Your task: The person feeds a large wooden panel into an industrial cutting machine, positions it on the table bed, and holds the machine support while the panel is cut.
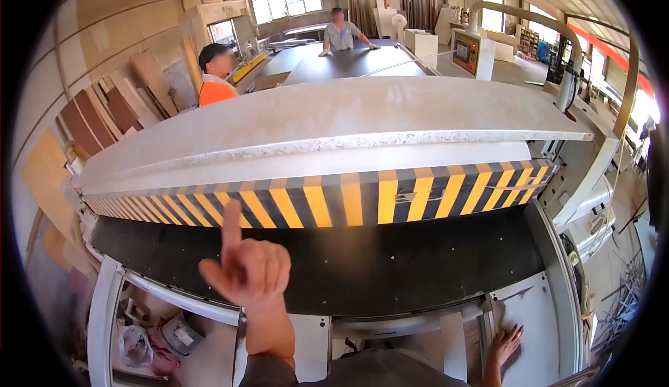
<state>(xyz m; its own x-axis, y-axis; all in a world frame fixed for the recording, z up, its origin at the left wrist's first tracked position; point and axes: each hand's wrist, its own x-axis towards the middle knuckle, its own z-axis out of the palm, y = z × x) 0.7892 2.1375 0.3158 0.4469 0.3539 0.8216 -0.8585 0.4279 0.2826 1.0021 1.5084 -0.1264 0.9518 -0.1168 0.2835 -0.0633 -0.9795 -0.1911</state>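
My left hand [252, 270] is raised over the black bed [390, 261] of a large machine, its index finger pointing up at the striped guard and its thumb out to the side. The other fingers curl in, and nothing shows in the hand. In the view, the index fingertip overlaps the lower edge of the yellow-and-black striped guard [331, 202]; I cannot tell whether it touches. Low on the right, my right hand [505, 345] lies with fingers stretched on a pale panel [536, 317] at the machine's front. It holds nothing.
Beyond the long beige cover [348, 108], a person in orange [217, 87] stands at left and another person [340, 37] leans on a dark sheet [348, 65]. A control box [474, 54] stands at right. A bucket [180, 335] and bags sit below left.
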